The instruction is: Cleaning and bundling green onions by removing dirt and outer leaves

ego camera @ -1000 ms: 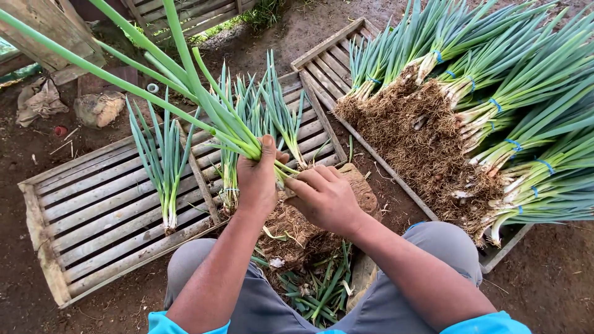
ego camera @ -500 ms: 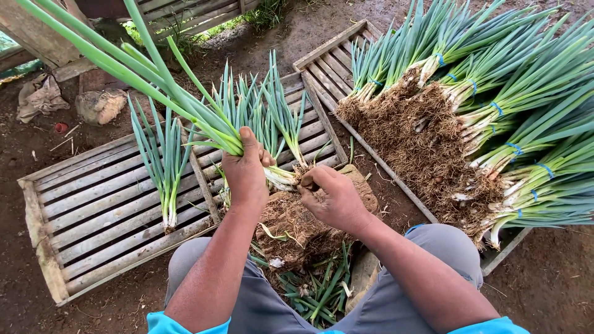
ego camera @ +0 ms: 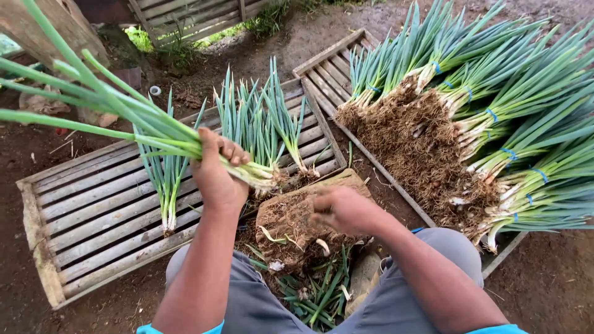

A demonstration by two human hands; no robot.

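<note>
The person has bare forearms, bright blue short sleeves (ego camera: 185, 328) at the lower frame edge, and grey fabric trousers (ego camera: 421, 278) over both knees.

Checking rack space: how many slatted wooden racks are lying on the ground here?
2: the left rack beneath the left hand, the right rack under the tied bundles.

support: dirt ground (ego camera: 93, 312) | on it: slatted wooden pallets (ego camera: 93, 210), tied scallion bundles (ego camera: 495, 111)
</note>
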